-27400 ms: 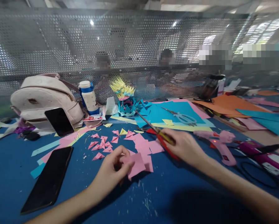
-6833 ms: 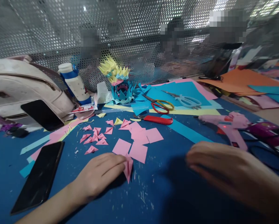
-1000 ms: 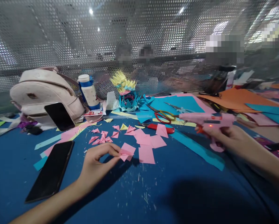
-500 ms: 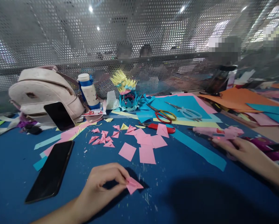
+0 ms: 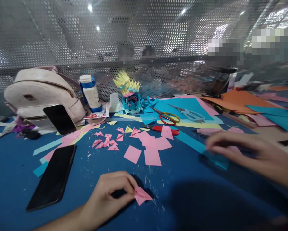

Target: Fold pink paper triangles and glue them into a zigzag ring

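Note:
My left hand (image 5: pixel 112 189) pinches a small folded pink paper triangle (image 5: pixel 142 196) between thumb and fingertips, low over the blue table. My right hand (image 5: pixel 247 154) hovers over the right end of a blue paper strip (image 5: pixel 190 141). Its fingers are curled and smeared by motion, so whether anything sits between them is unclear. Just behind it lies a pink glue gun (image 5: pixel 206 131), partly covered by the hand. Several pink paper squares (image 5: pixel 152 157) overlap in the middle, and folded pink triangles (image 5: pixel 113 147) lie scattered to their left.
Red-handled scissors (image 5: pixel 167 120), light-blue scissors (image 5: pixel 194 115) and a red cutter (image 5: pixel 166 130) lie behind the squares. A blue and yellow paper model (image 5: pixel 132 102) stands at the back. Left are a phone (image 5: pixel 52 176), a backpack (image 5: pixel 42 93) and a bottle (image 5: pixel 92 96); orange paper (image 5: pixel 240 102) is right.
My right hand has let go of the glue gun, leaving it on the table, and moved left and toward me. My left hand, still pinching the folded triangle, has shifted slightly right.

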Action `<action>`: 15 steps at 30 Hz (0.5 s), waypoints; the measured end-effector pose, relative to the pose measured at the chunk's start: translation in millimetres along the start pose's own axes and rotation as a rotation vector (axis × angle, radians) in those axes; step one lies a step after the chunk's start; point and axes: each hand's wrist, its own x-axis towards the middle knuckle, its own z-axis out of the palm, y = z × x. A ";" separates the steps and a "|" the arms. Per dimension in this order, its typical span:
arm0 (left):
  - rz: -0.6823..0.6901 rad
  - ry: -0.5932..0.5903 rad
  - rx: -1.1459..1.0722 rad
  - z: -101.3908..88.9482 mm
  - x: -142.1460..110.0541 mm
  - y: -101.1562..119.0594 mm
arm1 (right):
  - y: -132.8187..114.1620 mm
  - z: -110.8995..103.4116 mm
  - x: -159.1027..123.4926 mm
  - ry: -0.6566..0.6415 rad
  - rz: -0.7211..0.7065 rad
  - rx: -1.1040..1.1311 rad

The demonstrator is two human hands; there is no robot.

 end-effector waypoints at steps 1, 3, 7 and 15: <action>0.008 -0.014 -0.005 0.2 -1.3 0.2 | -33.5 -10.9 45.3 -0.053 -0.025 0.028; 0.026 -0.036 -0.007 -0.1 -3.5 0.4 | -102.7 -31.0 141.4 -0.127 -0.133 0.105; 0.050 -0.027 0.003 -2.6 -6.0 0.5 | -206.0 -35.8 278.9 -0.272 -0.384 0.223; 0.056 -0.032 0.053 -4.3 -7.0 4.6 | -250.0 39.1 335.6 -0.282 -0.370 0.162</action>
